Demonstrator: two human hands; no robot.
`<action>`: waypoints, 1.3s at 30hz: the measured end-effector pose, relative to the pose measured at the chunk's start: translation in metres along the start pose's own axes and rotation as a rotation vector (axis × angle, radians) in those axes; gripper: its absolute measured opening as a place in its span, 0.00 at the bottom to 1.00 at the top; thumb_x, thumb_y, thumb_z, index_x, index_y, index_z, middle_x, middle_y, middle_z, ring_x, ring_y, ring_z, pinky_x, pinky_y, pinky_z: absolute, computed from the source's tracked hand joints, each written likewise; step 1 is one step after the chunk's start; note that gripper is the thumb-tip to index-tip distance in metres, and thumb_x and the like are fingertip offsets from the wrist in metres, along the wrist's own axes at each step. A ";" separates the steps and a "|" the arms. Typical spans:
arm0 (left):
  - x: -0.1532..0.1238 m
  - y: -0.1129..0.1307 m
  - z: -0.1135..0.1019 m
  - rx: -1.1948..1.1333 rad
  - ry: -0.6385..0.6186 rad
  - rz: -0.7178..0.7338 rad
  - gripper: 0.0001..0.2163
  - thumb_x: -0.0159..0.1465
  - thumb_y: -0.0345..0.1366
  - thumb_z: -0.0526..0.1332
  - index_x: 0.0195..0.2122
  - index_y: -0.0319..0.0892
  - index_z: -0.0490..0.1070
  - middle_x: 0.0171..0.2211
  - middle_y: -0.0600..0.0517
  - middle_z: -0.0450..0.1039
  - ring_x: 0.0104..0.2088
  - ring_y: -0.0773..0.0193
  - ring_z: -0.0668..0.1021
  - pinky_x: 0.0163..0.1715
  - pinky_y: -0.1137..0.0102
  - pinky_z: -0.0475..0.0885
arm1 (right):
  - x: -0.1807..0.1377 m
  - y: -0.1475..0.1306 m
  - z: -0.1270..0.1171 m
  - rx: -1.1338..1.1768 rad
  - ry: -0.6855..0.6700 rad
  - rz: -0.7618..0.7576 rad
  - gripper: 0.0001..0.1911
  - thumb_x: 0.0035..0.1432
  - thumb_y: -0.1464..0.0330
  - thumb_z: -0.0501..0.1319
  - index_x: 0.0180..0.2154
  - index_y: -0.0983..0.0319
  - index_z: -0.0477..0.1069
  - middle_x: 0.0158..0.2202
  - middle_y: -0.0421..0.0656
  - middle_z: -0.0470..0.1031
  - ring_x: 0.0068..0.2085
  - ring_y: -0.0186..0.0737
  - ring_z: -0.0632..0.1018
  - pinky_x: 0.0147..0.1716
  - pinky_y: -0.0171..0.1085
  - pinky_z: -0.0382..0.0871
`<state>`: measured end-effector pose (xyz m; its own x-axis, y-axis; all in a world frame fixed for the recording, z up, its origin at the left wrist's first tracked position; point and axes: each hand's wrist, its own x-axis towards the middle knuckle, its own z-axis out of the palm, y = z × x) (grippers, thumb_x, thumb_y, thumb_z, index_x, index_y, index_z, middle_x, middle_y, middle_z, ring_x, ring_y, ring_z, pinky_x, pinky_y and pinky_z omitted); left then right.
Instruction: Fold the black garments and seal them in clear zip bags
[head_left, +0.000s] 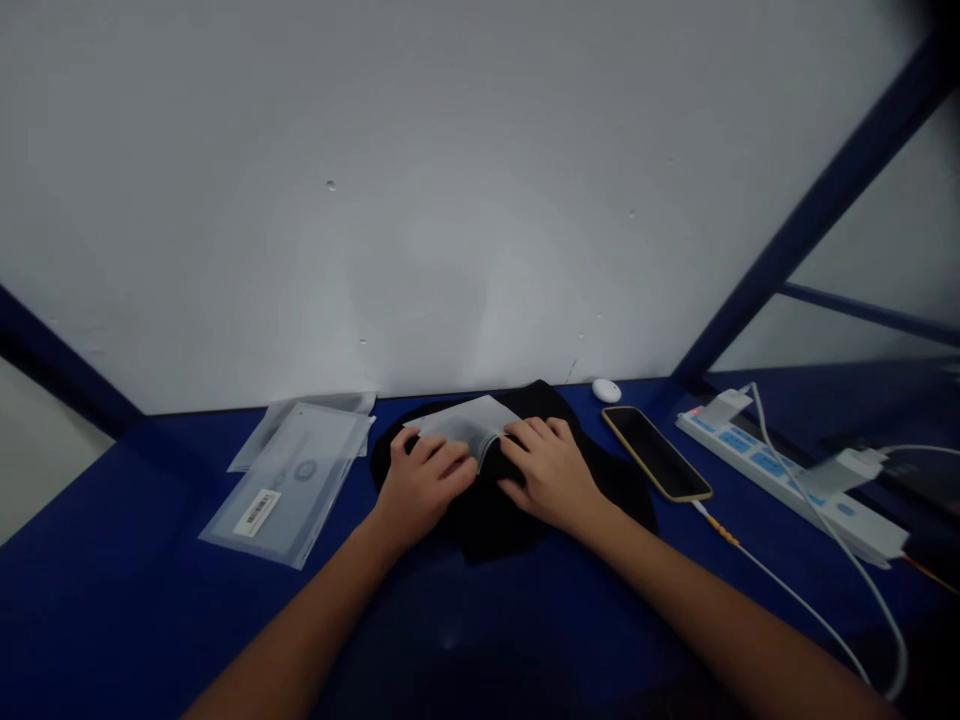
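A black cloth [491, 535] lies bunched on the blue table, partly under both forearms. On top of it is a thin whitish sheet [476, 412], its near edge bent into a curl between my hands; whether it is paper or plastic I cannot tell. My left hand [424, 482] has its fingers bent over the sheet's left and near side, the thumb pointing inward. At the right corner, my right hand [551, 470] curls its fingers onto the sheet, with its thumb low against the black cloth. The fingers hide part of both materials.
Clear plastic zip bags [289, 480], the upper one with a barcode label, lie to the left. On the right are a small white rounded case [606, 391], a phone [656, 453] on a charging cable, and a white power strip [795, 485] with plugs. A grey wall panel [465, 200] rises behind.
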<state>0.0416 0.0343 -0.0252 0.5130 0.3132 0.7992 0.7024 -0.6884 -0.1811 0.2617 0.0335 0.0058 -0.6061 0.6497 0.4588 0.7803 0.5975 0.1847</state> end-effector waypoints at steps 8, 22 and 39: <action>0.001 0.021 0.005 -0.053 0.031 0.078 0.10 0.66 0.27 0.57 0.38 0.48 0.75 0.39 0.55 0.77 0.41 0.62 0.72 0.59 0.55 0.55 | 0.007 -0.005 0.005 -0.057 -0.009 0.041 0.07 0.56 0.66 0.65 0.32 0.64 0.75 0.41 0.52 0.73 0.38 0.48 0.70 0.34 0.44 0.62; 0.006 -0.019 -0.020 0.128 -0.340 -0.232 0.21 0.58 0.22 0.58 0.52 0.43 0.71 0.61 0.40 0.62 0.57 0.45 0.65 0.59 0.45 0.59 | -0.001 0.026 0.009 0.356 0.038 0.033 0.07 0.66 0.67 0.57 0.41 0.61 0.72 0.38 0.44 0.76 0.42 0.42 0.76 0.47 0.44 0.63; 0.003 0.001 0.004 0.154 -0.214 -0.065 0.09 0.66 0.33 0.61 0.47 0.48 0.75 0.58 0.49 0.71 0.57 0.49 0.68 0.66 0.38 0.38 | 0.001 0.004 0.018 -0.030 0.076 -0.039 0.07 0.59 0.74 0.56 0.29 0.63 0.70 0.29 0.44 0.74 0.32 0.40 0.72 0.43 0.43 0.57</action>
<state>0.0457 0.0371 -0.0252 0.5456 0.4956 0.6759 0.7956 -0.5597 -0.2318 0.2612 0.0449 -0.0092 -0.6234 0.5879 0.5155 0.7613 0.6066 0.2289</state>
